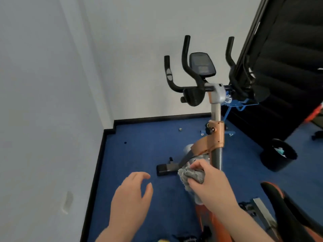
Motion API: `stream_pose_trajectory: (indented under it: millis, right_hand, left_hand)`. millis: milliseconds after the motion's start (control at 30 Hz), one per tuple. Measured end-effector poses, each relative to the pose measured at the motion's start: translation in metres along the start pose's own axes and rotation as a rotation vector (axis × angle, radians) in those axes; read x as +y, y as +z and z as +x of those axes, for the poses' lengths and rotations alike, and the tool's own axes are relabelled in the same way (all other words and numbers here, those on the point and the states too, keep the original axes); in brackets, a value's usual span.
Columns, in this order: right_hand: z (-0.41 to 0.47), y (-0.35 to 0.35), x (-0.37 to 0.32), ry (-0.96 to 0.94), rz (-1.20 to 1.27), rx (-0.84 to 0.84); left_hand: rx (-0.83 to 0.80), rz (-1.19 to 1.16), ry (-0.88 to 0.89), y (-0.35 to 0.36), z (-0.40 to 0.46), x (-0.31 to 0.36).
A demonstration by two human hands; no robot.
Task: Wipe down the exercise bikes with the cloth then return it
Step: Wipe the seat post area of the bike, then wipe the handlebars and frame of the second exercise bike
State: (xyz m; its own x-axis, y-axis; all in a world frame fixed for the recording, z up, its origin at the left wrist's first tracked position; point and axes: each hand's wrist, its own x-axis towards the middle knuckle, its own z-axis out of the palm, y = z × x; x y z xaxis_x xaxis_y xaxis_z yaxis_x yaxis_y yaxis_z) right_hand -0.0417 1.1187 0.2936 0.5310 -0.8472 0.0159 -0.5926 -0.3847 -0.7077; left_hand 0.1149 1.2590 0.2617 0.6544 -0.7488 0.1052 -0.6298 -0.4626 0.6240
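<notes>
Right hand (208,182) grips cloth (192,175) against bike frame (215,158); left hand (131,194) relaxed.

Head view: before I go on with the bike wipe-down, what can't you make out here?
- Exercise bike lower frame: hidden behind the right hand and the grey cloth it grips.
- Console: the display is too blurred to read.
- Right handlebar: partly covered by the black panel.
- Saddle: cut off by the right and bottom edges.
- Black bin: its contents are too small to tell.
- Left hand holds nothing.
</notes>
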Motion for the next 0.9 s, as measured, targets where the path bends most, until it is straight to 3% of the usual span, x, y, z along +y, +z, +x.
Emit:
stream_pose_trajectory:
  millis: [200, 400, 633, 900]
  right_hand:
    - [0.064, -0.024, 0.027, 0.087, 0.024, 0.145]
    - [0.136, -0.062, 0.049, 0.108, 0.024, 0.250]
    - [0.191, -0.071, 0.050, 0.114, 0.143, 0.291]
    - [0.255, -0.039, 0.034, 0.146, 0.302, 0.499]
  left_hand:
    - [-0.086, 0.019, 0.129, 0.034, 0.092, 0.037]
    - [-0.065, 0.000, 0.227, 0.056, 0.182, 0.091]
    - [-0.108, -0.084, 0.152, 0.074, 0.234, 0.091]
    - [-0.107, -0.158, 0.192, 0.070, 0.302, 0.090]
